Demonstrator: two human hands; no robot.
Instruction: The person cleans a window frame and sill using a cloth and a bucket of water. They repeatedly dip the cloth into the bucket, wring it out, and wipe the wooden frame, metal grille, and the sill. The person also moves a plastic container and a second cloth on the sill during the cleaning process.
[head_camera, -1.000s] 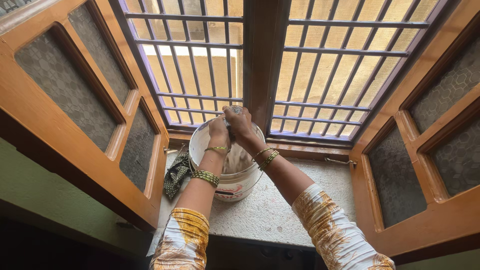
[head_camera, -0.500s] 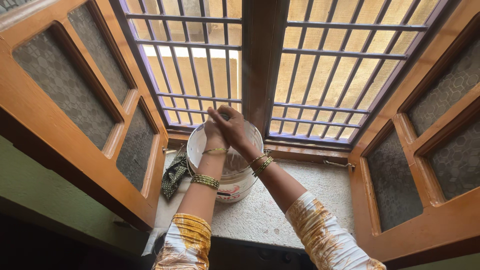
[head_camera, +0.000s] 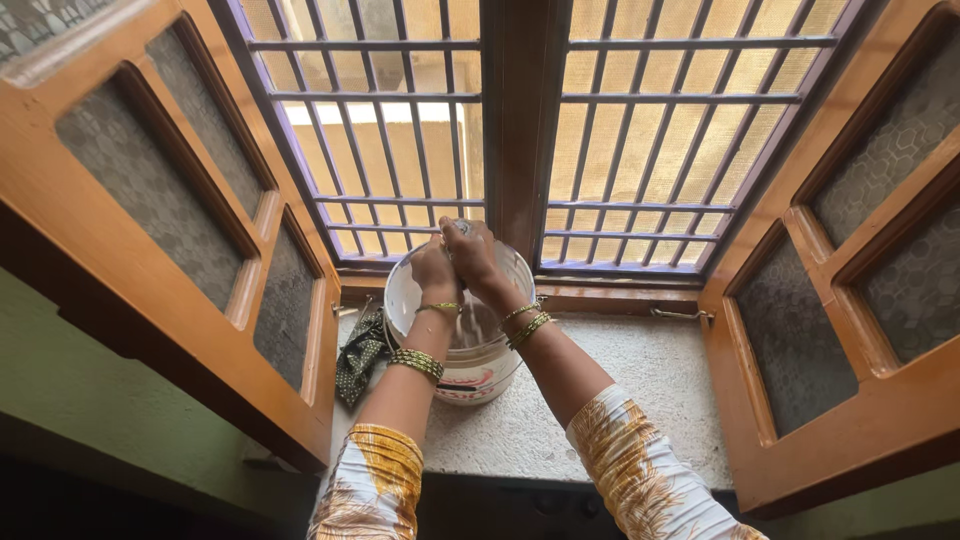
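- both my hands are up over the white bucket (head_camera: 470, 360), which sits on the speckled stone sill (head_camera: 620, 400) just in front of the window's middle post (head_camera: 515, 130).
- my left hand (head_camera: 434, 270) is curled into a loose fist above the bucket's far rim; i cannot tell for sure what is inside it, since my fingers hide it.
- my right hand (head_camera: 472, 255) is pressed close against the left one, fingers bent and closed around something small and pale (head_camera: 461, 226) that pokes out at the top; it is too small to say what it is.
- the two hands touch each other, wrists side by side, with gold bangles (head_camera: 418, 362) on my left forearm and more at my right wrist.
- my sleeves (head_camera: 370, 490) are white with a yellow-brown pattern, ending near the elbows.
- the bucket's inside looks whitish and wet, and its rim is smeared.
- a dark patterned cloth (head_camera: 358, 352) lies crumpled on the sill just left of the bucket, touching or nearly touching its side.
- the purple metal grille (head_camera: 400, 150) runs behind the bucket, with a fine mesh behind it.
- the orange wooden shutters (head_camera: 180, 230) stand open on both sides of me, with frosted patterned panes.
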